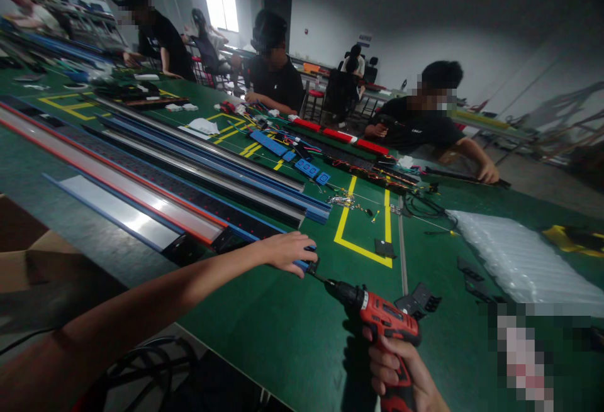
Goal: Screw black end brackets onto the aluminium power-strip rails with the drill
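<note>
A: What's nearest?

B: The right hand (401, 371), low in the view, its grip wrapped tight round the handle of a red and black power drill (384, 321). The drill's bit (321, 278) points up and left, and its tip meets the black end cap (311, 266) of a blue rail (264, 236).

A: And the other hand?

B: The left hand (285, 251) reaches in from the left and lies flat on that same rail end, fingers loosely curled over it rather than clenched, just beside the bit's tip. The two hands are apart, with the drill's body between them.

A: What lies around them?

B: All of it sits on a green counter (264, 324). Small black brackets (419, 300) lie just right of the drill, and a sheet of white bubble wrap (519, 255) further right. Yellow tape lines (361, 245) mark a box behind the rail end. Longer rails, red-edged and blue (189, 173), run away to the left.

A: Further off?

B: Blue socket modules (306, 168) and loose wires, then other people seated along the far edge of the counter, one with a hand (488, 175) on a dark strip.

A: Any writing?

B: None that I can read; the drill's markings are too small.
</note>
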The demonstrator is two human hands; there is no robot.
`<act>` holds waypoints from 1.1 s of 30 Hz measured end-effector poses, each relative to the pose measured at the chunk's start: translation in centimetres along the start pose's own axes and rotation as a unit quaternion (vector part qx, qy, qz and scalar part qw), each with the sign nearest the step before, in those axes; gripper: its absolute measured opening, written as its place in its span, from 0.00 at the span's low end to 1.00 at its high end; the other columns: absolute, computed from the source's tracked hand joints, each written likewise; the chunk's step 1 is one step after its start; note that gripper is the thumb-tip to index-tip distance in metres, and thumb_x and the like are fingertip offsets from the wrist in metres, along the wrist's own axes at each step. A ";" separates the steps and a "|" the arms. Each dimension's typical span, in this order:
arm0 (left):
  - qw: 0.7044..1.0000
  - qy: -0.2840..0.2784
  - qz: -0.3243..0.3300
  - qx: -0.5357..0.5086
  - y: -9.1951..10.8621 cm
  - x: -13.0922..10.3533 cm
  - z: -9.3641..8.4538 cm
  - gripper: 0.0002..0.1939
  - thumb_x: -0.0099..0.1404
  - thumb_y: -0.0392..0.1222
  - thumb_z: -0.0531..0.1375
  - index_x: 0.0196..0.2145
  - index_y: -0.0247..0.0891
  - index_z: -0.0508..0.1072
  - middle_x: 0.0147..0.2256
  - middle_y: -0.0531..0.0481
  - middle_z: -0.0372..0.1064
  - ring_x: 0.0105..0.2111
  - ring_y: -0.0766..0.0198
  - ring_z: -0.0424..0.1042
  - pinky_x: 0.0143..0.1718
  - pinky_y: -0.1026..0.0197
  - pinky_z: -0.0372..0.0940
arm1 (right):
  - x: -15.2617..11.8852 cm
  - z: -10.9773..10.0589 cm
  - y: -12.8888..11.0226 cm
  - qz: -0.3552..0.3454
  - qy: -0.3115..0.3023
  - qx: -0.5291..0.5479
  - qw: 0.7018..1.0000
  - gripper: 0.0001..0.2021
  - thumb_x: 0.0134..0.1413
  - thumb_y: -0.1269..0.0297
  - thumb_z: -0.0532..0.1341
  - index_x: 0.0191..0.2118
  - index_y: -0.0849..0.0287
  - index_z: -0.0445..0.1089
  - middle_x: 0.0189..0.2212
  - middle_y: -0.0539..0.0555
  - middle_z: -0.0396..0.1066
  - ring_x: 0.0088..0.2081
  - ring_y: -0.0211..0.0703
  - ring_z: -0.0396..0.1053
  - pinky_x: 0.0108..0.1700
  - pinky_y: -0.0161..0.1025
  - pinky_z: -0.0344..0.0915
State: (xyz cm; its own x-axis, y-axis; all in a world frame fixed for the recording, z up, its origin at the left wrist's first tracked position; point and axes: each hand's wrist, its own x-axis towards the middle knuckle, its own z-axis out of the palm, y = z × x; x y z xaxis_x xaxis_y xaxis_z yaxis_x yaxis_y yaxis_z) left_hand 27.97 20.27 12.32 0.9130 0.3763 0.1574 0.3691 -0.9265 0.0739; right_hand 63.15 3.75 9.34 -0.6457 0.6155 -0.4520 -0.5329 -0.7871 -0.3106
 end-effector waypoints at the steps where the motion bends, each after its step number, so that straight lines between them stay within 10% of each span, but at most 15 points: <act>1: 1.000 0.002 -0.001 -0.002 0.0 0.0 0.0 0.23 0.63 0.59 0.62 0.50 0.44 0.69 0.51 0.42 0.67 0.43 0.54 0.69 0.43 0.56 0.61 | 0.0 0.1 0.0 0.000 0.004 0.000 1.000 0.09 0.54 0.63 0.66 0.38 0.62 0.72 0.15 0.37 0.49 0.17 0.28 0.40 0.24 0.34 0.63; 33: 0.999 -0.013 0.014 0.026 -0.2 0.1 0.2 0.25 0.63 0.60 0.62 0.51 0.43 0.67 0.52 0.41 0.66 0.45 0.52 0.69 0.43 0.56 0.61 | 0.1 0.3 -0.2 -0.003 0.001 -0.020 1.000 0.10 0.54 0.62 0.67 0.38 0.64 0.72 0.15 0.37 0.47 0.16 0.27 0.39 0.24 0.34 0.65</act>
State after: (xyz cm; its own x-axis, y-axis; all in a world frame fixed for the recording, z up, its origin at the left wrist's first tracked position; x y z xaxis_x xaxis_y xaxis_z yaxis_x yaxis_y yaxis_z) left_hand 28.02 20.47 12.12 0.9273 0.3496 0.1338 0.3503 -0.9364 0.0191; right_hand 63.06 3.97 9.61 -0.6420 0.6199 -0.4512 -0.5137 -0.7846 -0.3471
